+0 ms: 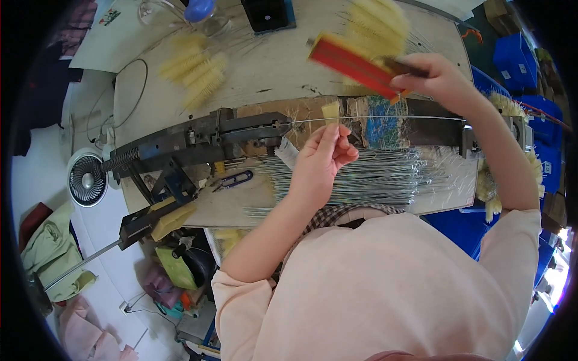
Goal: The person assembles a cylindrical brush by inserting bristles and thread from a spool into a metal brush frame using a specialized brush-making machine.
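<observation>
A thin metal wire (421, 117) stretches across the bench from the dark clamp (253, 124) of a long metal device to a metal fitting (469, 144) on the right. My left hand (322, 159) is closed at this wire, its thumb and forefinger pinching the lower end of a small yellow bristle tuft (331, 111). Beyond the wire, my right hand (438, 81) is raised and wrapped round the dark handle end of a long red block with yellow edges (355, 63). Motion blurs the block, so its exact kind is unclear.
Many thin wires (355, 177) lie bundled at the near edge, beside small blue-handled snips (235, 179). Finished-looking yellow bristle brushes (201, 72) lie at the back left, more brushes (379, 24) at the back right. A fan (88, 172) stands left; blue bins (515, 63) stand right.
</observation>
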### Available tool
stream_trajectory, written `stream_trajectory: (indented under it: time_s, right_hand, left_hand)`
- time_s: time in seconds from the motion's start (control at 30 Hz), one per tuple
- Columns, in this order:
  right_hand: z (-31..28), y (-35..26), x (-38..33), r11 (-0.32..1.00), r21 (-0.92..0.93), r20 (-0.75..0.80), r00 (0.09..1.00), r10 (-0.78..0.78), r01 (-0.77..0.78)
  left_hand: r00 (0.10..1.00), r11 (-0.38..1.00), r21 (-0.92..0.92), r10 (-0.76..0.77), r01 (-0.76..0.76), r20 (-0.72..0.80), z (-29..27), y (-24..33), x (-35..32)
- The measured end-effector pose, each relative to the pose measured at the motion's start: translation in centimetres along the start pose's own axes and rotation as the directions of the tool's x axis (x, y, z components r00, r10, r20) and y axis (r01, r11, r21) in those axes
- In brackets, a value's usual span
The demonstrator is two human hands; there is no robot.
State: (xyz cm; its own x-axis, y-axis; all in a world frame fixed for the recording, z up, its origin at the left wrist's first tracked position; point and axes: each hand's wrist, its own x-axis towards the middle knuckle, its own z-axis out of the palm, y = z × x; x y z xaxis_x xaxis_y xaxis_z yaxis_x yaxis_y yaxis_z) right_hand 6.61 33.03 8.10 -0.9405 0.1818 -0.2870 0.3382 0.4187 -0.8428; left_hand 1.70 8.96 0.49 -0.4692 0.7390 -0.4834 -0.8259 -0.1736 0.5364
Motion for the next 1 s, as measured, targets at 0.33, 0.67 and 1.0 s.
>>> stream_trajectory:
  time_s: [0.33,0.67,1.0]
  right_hand:
    - [1.9,-0.3,0.1,0.997,-0.072,0.25,0.968,-0.015,0.034]
    - [3.3,0.0,-0.9,0.984,-0.177,0.071,0.997,0.022,-0.01]
    - [6.3,-2.6,-4.7,0.701,-0.574,-0.108,0.809,-0.578,0.424]
  left_hand:
    - [0.976,0.957,0.203,-0.187,0.207,-0.115,-0.2,2.3,-1.3]
    - [0.987,0.96,-0.261,-0.067,0.104,0.148,0.3,2.8,-0.5]
    - [0.963,0.926,-0.358,-0.023,0.122,0.27,-0.4,2.6,-0.7]
